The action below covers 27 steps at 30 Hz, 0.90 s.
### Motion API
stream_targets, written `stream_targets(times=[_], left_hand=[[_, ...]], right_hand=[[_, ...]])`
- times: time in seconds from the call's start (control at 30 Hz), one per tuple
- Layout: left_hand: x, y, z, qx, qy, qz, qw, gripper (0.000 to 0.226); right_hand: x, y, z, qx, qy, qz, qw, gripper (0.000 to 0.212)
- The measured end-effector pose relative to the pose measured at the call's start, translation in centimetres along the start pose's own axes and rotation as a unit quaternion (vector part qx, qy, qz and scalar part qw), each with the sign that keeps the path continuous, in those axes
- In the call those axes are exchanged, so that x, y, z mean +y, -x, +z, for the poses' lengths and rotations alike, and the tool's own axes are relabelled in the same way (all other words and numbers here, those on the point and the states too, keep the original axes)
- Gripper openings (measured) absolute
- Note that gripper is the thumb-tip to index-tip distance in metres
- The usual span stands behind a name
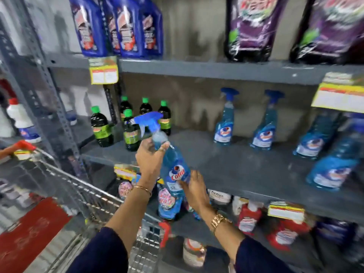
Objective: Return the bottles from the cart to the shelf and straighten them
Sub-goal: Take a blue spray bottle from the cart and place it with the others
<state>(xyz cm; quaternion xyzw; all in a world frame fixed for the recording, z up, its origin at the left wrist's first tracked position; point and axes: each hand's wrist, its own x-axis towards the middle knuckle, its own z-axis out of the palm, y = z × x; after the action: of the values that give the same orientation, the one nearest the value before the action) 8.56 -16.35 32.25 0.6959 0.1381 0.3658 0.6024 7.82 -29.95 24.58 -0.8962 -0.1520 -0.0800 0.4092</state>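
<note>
1. While the spray bottle is carried toward the middle shelf, it is held in the air in front of the shelf's front edge, near its left end, and rests on nothing.
2. Long axis: tilted, with the blue trigger head up and to the left and the base down and toward the person; the nozzle points left.
3. Left hand: fingers curled closed around the bottle's neck just under the trigger head, carrying the upper end.
4. Right hand: fingers loosely spread, fingertips touching the label on the lower right of the body; whether they grip or only steady it cannot be told.
5. Governing relation: the bare stretch of shelf lies up and to the right of both hands, between the dark green-capped bottles at the shelf's left end and the standing spray bottles toward its back and right. The right hand is the nearer to that gap.
6. Judgement: the base must swing forward and down so the axis comes upright before it is set down; the neck grip suits this pivot.
7. Wire cart: at the lower left, beside the shelving; its contents are blurred.
</note>
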Motion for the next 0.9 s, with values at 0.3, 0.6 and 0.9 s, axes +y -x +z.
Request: stream_targets(times=[0.3, 0.6, 0.9], left_hand=[[3.9, 1.9, 12.2, -0.185, -0.025, 0.096, 0.978, 0.041], [1.9, 2.0, 18.2, -0.265, -0.003, 0.075, 0.961, 0.040], [0.8, -0.4, 21.1, -0.262, -0.009, 0.080, 0.962, 0.049]], right_hand=[[5.7, -2.2, -7.1, 0.115, -0.028, 0.115, 0.986, 0.023], [9.9, -5.5, -8.5, 0.113, 0.000, 0.197, 0.974, 0.026], [11.4, -9.8, -8.0, 0.106, -0.027, 0.218, 0.970, 0.032]])
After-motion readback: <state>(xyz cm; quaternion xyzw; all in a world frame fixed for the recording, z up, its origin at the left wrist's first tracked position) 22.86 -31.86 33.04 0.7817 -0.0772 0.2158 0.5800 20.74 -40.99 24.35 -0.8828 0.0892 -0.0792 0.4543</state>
